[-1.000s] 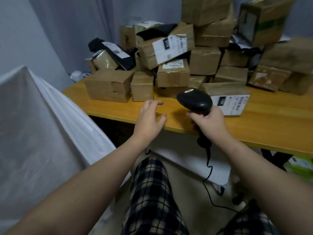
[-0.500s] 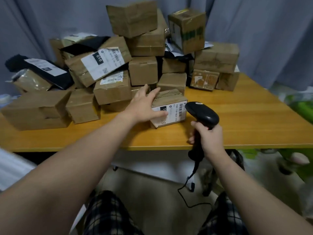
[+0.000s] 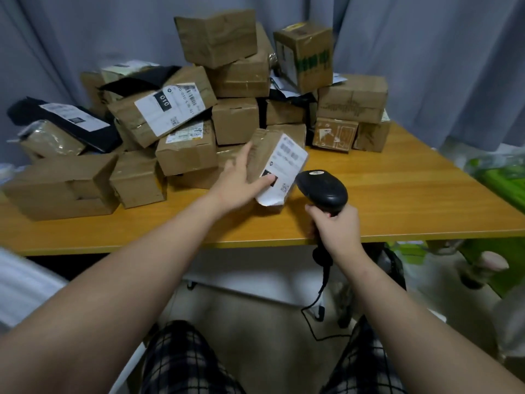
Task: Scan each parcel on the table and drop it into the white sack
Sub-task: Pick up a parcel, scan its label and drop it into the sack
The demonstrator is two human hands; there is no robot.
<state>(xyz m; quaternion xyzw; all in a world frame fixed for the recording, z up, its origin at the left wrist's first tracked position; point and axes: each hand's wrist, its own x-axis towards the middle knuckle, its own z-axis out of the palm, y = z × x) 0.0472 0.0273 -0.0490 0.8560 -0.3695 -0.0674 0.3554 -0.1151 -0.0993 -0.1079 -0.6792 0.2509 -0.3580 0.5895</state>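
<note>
My left hand (image 3: 237, 180) grips a small brown parcel (image 3: 279, 163) and holds it tilted up off the wooden table (image 3: 397, 194), its white label facing me. Just right of it, my right hand (image 3: 336, 231) holds a black corded barcode scanner (image 3: 322, 189), whose head sits close to the label's lower corner. A heap of brown cardboard parcels (image 3: 235, 72) is stacked at the back of the table. Only a corner of the white sack (image 3: 20, 288) shows at the left edge.
A black mailer bag with a label (image 3: 71, 120) lies on the left boxes. Grey curtains hang behind the table. The scanner cord (image 3: 321, 297) drops below the table edge. Green items (image 3: 500, 177) sit on the floor at right. My checked trousers fill the bottom.
My left hand reached from the table edge to the labelled parcel, took hold of it and tipped it up off the table. The view swung right, away from the sack. The scanner stayed beside the parcel.
</note>
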